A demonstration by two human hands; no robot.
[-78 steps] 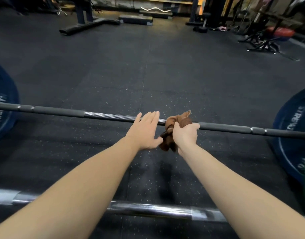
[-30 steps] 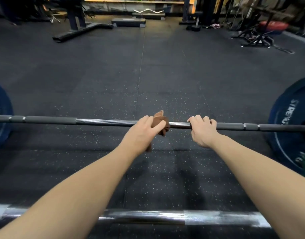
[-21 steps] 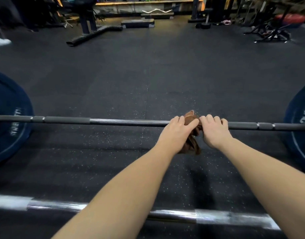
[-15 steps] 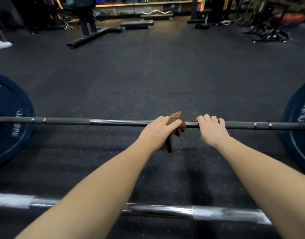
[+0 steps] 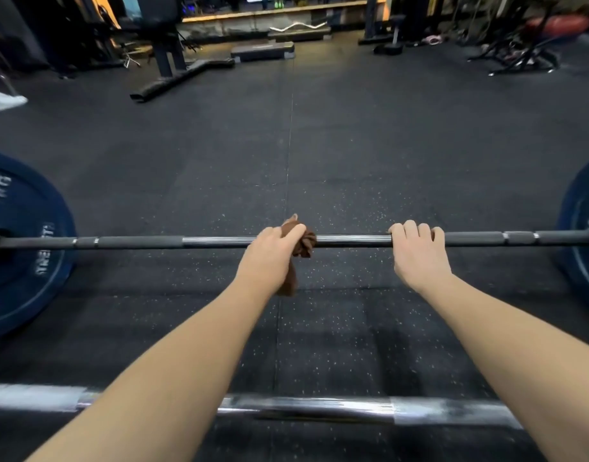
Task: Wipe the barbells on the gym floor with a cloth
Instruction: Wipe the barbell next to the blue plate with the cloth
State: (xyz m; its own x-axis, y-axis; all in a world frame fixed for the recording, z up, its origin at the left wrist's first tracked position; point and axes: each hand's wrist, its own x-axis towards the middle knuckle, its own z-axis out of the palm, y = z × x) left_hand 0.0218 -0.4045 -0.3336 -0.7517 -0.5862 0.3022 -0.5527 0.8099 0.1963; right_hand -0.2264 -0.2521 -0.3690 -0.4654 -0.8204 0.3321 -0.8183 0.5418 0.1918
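Observation:
A dark barbell (image 5: 349, 240) lies across the black gym floor with a blue plate at each end. My left hand (image 5: 269, 258) grips a brown cloth (image 5: 303, 243) wrapped round the bar near its middle, and a tail of cloth hangs below the hand. My right hand (image 5: 418, 255) grips the bare bar further right, fingers curled over the top. A second, shiny chrome barbell (image 5: 303, 406) lies close to me, under my forearms.
The left blue plate (image 5: 23, 241) and the right blue plate (image 5: 586, 248) stand at the frame edges. A bench frame (image 5: 173, 71), a step platform (image 5: 263, 51) and racks of equipment (image 5: 526, 51) line the back. Open rubber floor lies beyond the bar.
The cloth passed from my right hand to my left. My left hand slid the cloth right along the bar up to my right hand, then back left, while my right hand kept hold of the bar.

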